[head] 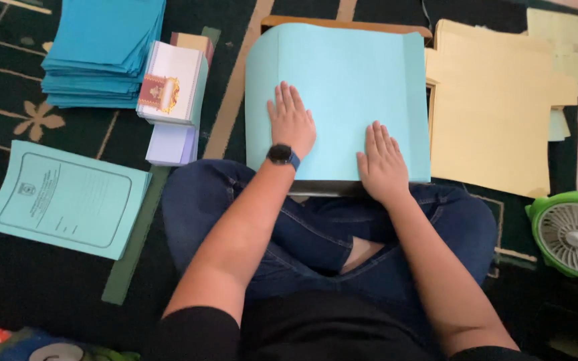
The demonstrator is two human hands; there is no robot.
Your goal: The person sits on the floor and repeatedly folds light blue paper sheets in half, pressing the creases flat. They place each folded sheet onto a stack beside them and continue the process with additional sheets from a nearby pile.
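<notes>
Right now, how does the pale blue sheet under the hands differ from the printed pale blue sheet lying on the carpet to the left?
The pale blue sheet under the hands is blank and larger, with a folded strip along its right edge; the printed pale blue sheet shows a bordered text block. The left hand and right hand press the first flat; nothing touches the second. Both share one colour.

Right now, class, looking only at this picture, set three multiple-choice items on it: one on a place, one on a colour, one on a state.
1. Where is the green fan?
A. far left
B. lower right
C. on the lap

2. What colour is the big sheet under the hands?
A. light blue
B. red
C. white

3. How do the left hand and right hand lie?
A. fists
B. pinching a corner
C. flat, palms down

Answers: 1 B, it sits at the right edge beside the knee. 2 A, its surface is pale blue. 3 C, fingers are spread flat on the sheet.
</notes>
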